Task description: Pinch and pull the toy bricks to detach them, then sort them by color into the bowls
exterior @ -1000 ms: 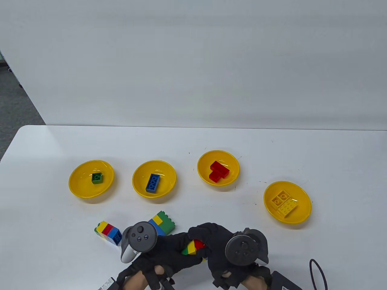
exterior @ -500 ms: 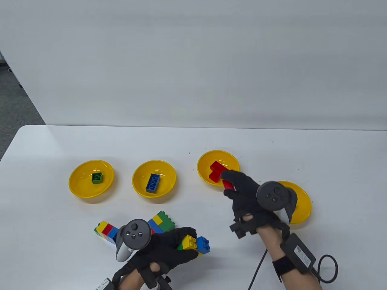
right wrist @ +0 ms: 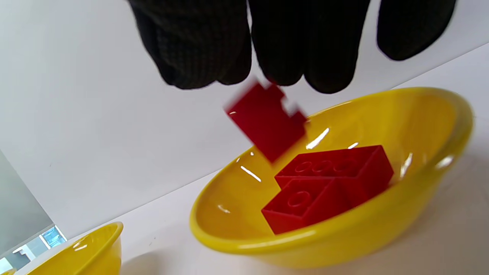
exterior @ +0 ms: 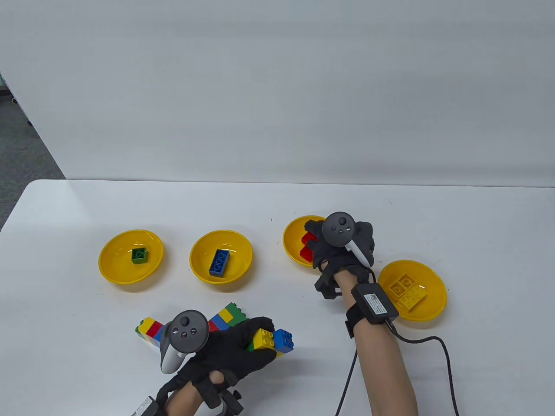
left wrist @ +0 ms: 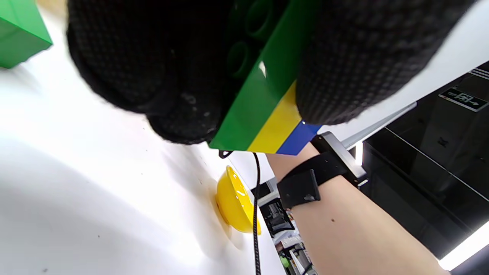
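Observation:
My right hand [exterior: 329,245] hovers over the bowl of red bricks [exterior: 291,234], its fingers pointing down. In the right wrist view a blurred red brick [right wrist: 267,122] hangs in the air just under my straight fingertips [right wrist: 198,65], above two red bricks [right wrist: 332,179] lying in that bowl [right wrist: 439,126]. My left hand [exterior: 256,342] grips a stack of green, yellow and blue bricks [exterior: 273,340] near the table's front edge. In the left wrist view my fingers [left wrist: 355,65] are curled round that stack [left wrist: 267,103].
Left to right stand a bowl [exterior: 110,260] with a green brick, a bowl [exterior: 199,260] with a blue brick, and at the far right a bowl [exterior: 433,299] with yellow bricks. Two more mixed stacks [exterior: 149,329] [exterior: 230,316] lie beside my left hand. A black cable [exterior: 442,346] trails from my right wrist.
My right hand pulled a red brick off the stack, carried it up to the red bowl and let it go. My left hand kept the stack and shifted slightly left.

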Tool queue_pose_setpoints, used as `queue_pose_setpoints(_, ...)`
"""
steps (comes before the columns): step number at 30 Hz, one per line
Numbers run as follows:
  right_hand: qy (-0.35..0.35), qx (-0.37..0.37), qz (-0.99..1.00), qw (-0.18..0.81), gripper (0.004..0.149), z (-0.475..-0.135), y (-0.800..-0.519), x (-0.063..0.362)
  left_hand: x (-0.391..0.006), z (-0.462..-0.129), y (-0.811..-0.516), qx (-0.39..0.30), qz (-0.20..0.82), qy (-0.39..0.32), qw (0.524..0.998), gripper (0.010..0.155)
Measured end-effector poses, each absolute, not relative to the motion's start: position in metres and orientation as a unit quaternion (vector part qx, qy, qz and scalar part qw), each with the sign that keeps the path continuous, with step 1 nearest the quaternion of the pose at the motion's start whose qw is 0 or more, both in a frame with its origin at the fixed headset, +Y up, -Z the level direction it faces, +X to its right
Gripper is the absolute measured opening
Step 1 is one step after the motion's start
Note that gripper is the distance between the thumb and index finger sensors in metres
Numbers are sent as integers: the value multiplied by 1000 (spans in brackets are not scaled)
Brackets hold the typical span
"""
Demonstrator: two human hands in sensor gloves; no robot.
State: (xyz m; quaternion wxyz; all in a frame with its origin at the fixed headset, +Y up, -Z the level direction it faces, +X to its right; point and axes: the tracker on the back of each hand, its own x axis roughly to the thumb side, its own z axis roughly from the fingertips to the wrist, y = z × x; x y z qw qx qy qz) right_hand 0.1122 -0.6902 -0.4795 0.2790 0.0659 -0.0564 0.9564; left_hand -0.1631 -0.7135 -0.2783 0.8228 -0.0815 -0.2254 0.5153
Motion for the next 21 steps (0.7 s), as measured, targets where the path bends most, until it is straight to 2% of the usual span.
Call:
queue_pose_setpoints(5, -100, 98, 937, 321, 60, -451, -665, 130, -170, -277, -711, -50, 525, -196, 827, 66)
queue_pose_setpoints(10, -130, 175, 895, 389, 60, -380, -646, 150, -174, -274, -711, -24, 569, -166, 805, 65)
queue_pose_setpoints(13, -86, 212, 862, 452, 63, -341, -650, 153, -173, -273, -712, -21, 599, -162, 784, 65)
queue_pose_setpoints(15, -31, 234, 833, 501, 68, -312, -661, 150, -169, -271, -714, -28, 621, -167, 766, 65)
queue_pose_setpoints(18, 41, 249, 801, 543, 75, -284, -682, 138, -162, -267, -716, -26, 630, -180, 755, 65)
queue_pose_setpoints(21, 73, 261, 768, 581, 79, -269, -696, 125, -153, -261, -718, -27, 630, -193, 751, 65)
